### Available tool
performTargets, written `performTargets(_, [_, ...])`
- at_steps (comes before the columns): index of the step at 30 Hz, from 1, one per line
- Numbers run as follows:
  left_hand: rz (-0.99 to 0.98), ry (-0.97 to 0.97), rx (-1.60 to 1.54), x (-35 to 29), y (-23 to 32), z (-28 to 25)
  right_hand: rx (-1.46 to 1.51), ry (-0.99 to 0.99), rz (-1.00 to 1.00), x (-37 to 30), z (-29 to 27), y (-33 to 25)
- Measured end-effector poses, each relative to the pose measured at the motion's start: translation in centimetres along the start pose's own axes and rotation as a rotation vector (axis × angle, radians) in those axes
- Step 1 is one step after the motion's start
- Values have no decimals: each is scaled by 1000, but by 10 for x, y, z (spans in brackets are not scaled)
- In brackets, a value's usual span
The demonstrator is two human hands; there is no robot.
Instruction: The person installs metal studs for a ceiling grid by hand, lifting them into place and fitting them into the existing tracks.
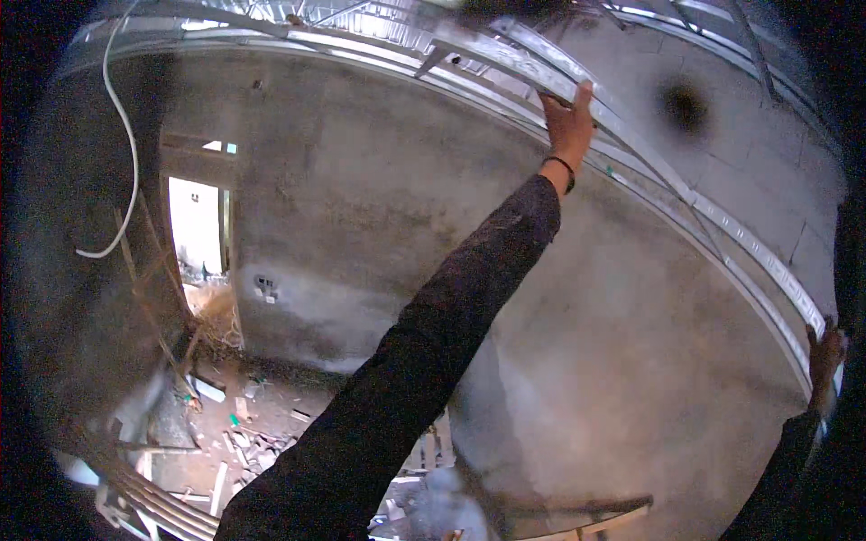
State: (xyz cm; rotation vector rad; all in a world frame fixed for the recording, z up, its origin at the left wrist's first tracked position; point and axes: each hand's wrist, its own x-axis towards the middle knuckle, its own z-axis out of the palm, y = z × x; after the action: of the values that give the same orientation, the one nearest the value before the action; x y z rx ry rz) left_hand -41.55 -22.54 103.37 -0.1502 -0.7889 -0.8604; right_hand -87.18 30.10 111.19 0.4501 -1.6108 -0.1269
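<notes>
Left hand [568,128] pinches long slotted metal channel [750,240]. Right hand [824,356] farther right, can't tell grip. Blotchy grey wall [361,198] below.

- Main wall [361,198]: grey-brown, rough finish, paler patches; wall box [264,285] set into it.
- Tall opening [195,230], left: glaring white light.
- Floor [206,435] below: strewn with debris [242,445].
- Upper right: grey block wall [731,167], joints visible.
- White cable [134,162] hangs left, curved.
</notes>
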Motion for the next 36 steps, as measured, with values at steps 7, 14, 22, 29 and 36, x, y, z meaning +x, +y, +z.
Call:
performTargets(7, [-79,-31,-101,-17,10,22,61,-218,104,-12,8,27])
performTargets(14, [-110,-81,-39,11,3,-14,543,370,-173,-61,-163,-51])
performTargets(22, [-58,-21,333,-15,9,12,763,73,-228,-197,-380,-96])
performTargets(29, [77,64,383,-6,19,4,956,-93,-324,-216,-430,-155])
performTargets(36, [-197,-38,257,-34,48,12,1111,-93,-375,-202,-455,-196])
